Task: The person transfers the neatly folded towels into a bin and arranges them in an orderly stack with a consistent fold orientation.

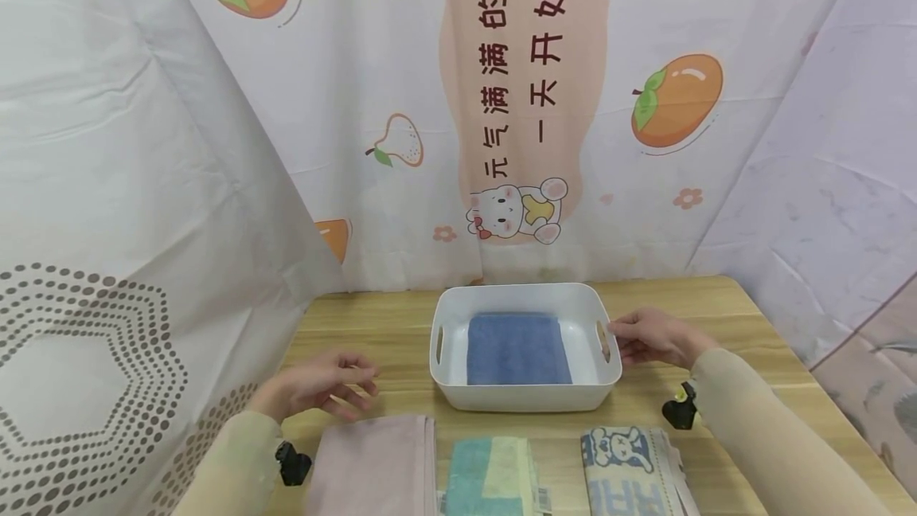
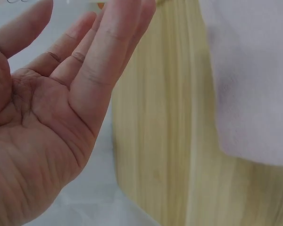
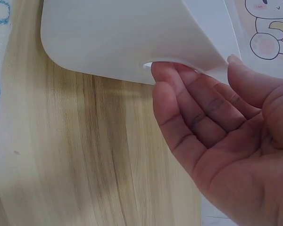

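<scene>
A white plastic basin with a slot handle at each end stands near the back of the table. Inside it lies a folded blue towel. My right hand holds the basin's right end; in the right wrist view the fingers reach into the handle slot and the thumb is at the rim. To the left of the basin, my left hand is held loosely with nothing in it. Just in front of that hand is a folded pink towel, also seen in the left wrist view.
A folded teal and yellow towel and a folded blue and white patterned towel lie along the front of the wooden table. A printed curtain hangs directly behind the table, and white cloth hangs at the left.
</scene>
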### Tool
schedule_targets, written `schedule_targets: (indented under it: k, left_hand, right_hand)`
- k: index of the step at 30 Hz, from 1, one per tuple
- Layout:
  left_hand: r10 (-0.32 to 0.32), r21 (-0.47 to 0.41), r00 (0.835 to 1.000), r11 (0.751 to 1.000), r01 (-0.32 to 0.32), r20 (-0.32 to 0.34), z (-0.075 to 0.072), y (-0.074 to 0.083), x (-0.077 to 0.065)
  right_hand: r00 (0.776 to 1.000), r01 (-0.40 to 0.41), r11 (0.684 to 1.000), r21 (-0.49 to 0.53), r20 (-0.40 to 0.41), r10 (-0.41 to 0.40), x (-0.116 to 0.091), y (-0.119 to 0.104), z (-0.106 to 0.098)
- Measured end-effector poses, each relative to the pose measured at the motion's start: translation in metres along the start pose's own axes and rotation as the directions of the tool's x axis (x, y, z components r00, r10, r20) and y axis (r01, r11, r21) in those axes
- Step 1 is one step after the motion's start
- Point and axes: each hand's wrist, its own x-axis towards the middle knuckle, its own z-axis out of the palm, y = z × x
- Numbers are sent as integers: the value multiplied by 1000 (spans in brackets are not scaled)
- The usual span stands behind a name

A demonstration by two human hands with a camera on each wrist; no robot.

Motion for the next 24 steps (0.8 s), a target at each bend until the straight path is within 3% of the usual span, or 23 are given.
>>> schedule_targets:
  k: [7, 24]
  left_hand:
    - [-43, -8, 999, 999, 43, 4, -8, -17, -9]
    - [-113, 7, 990, 994, 113, -81, -28, -56, -16]
  right_hand:
    - [1000, -9, 1000, -9, -17, 9, 2, -1, 3]
    - [1000, -7, 1000, -15, -28, 7, 2, -2, 1]
